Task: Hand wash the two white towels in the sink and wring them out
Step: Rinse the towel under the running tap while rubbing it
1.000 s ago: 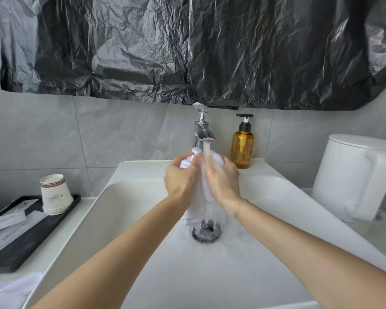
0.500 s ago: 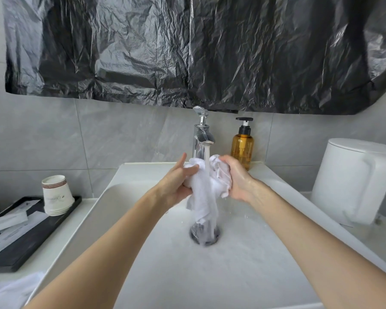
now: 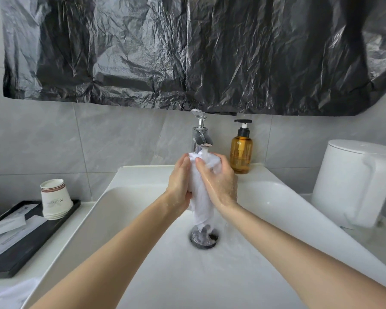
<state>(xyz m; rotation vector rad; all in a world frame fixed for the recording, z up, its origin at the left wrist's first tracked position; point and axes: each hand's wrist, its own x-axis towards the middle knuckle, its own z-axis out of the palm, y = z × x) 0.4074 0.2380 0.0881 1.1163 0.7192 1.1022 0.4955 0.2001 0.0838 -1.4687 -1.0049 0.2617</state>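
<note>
— Both hands closed together again below the faucet (image 3: 201, 139): left hand (image 3: 179, 184) and right hand (image 3: 220, 182) wrap the white towel (image 3: 200, 197), squeezing it in the stream over the sink (image 3: 125, 230).
— Meaning?
— Rubbing stage, probably; wringing yet to come.

You have the wet white cloth towel (image 3: 201, 197) bunched into an upright, twisted wad between your hands, with your left hand (image 3: 179, 184) pressed along its left side and your right hand (image 3: 218, 186) curled round its top and right side. Its crumpled top sits right under the running water, and its loose tail hangs straight down to just above the drain of the white rectangular ceramic sink (image 3: 143, 275), whose basin is wet. Your second white towel (image 3: 7, 295) lies rumpled on the surface left of the sink, only partly in view.
</note>
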